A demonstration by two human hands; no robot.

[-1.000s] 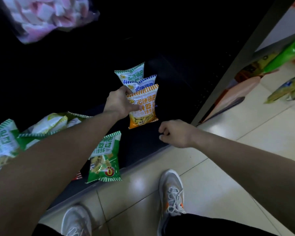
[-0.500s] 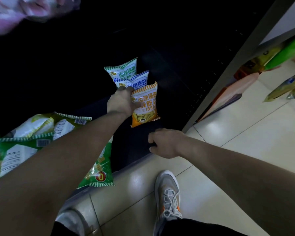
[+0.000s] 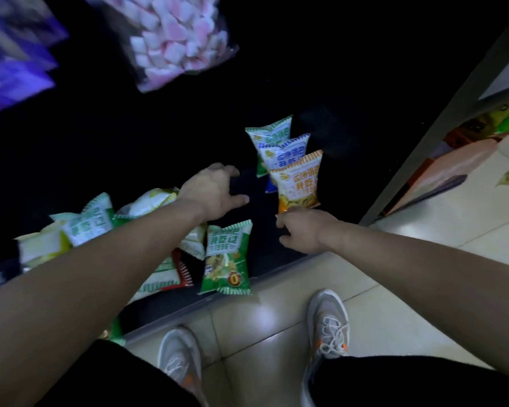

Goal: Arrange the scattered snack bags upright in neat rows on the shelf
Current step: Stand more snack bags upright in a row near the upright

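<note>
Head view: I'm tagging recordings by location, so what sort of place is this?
Probably a small shop aisle: identical snack bags stand in a row on a low dark shelf, a marshmallow bag sits higher up, and more packaged goods fill the neighbouring rack over tiled floor.

Three snack bags stand upright in a single file near the right end of the dark bottom shelf (image 3: 276,292): an orange bag (image 3: 299,180) in front, a blue-trimmed bag (image 3: 285,149) close behind it and a green-trimmed bag (image 3: 269,133) at the back, each overlapping the next. Nearer the shelf's front edge, a green bag (image 3: 227,259) lies flat, face up. To its left, a loose heap of green-and-white bags (image 3: 91,224) sprawls toward the left end, tilted and overlapping.
</note>
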